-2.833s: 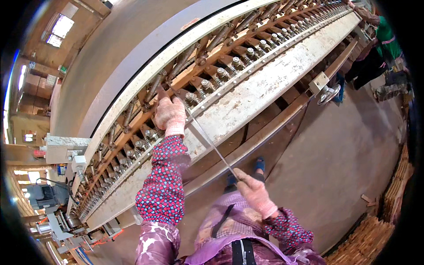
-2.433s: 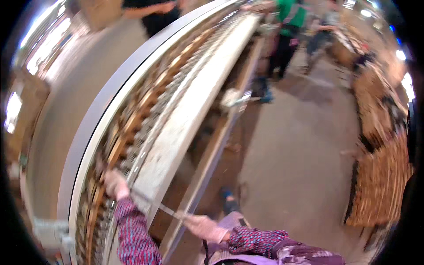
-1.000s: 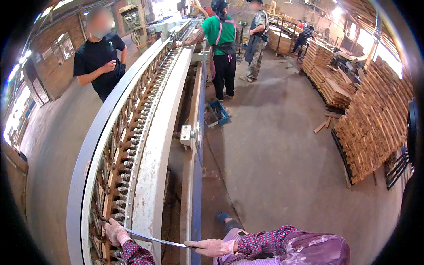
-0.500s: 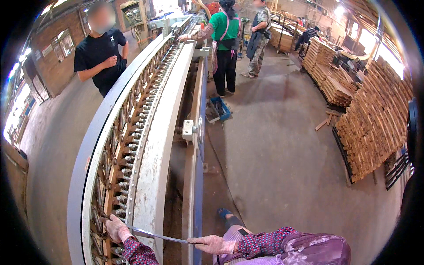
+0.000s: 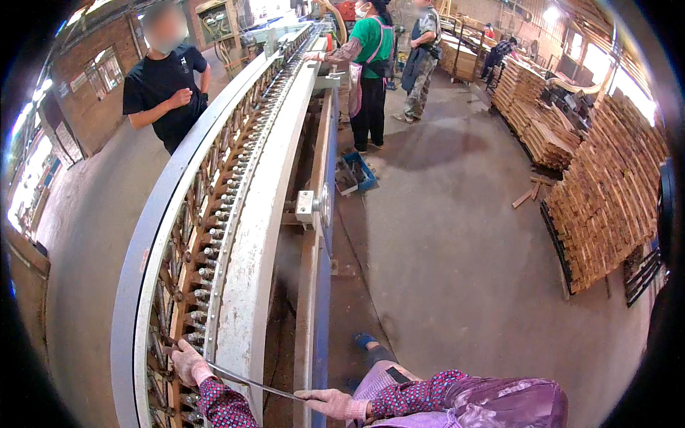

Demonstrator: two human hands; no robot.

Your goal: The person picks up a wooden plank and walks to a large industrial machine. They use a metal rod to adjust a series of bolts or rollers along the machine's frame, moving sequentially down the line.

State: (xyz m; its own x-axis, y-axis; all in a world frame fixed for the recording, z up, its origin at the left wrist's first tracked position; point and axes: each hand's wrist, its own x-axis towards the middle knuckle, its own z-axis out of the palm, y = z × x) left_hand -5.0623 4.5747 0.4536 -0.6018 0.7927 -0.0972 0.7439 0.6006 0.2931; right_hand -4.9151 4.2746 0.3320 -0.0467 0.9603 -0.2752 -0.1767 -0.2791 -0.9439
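Note:
Both my hands wear pale pinkish work gloves with dotted dark sleeves behind them. My left hand (image 5: pixel 190 365) reaches over the near end of a long machine (image 5: pixel 246 314), fingers closed around a thin dark metal bar (image 5: pixel 257 385), close to a row of bolts (image 5: pixel 200 294). The bar slopes down to the right across the machine's white beam. Its right end lies in my right hand (image 5: pixel 333 404), which is closed on it beyond the machine's blue side. Gloved fingers hide how the bar's left end meets the machine.
Across the machine stands a person in black (image 5: pixel 168 82). Further along, a person in green (image 5: pixel 371 64) leans a hand on it, beside a person in camouflage trousers (image 5: pixel 421 64). A blue bin (image 5: pixel 366 173) sits on the floor. Stacked wood strips (image 5: pixel 606 192) rise at the right.
My right hand has shifted slightly left and down with the bar's end, so the bar slopes more steeply. My left hand has stayed nearly in place. The person in green has turned and lowered an arm.

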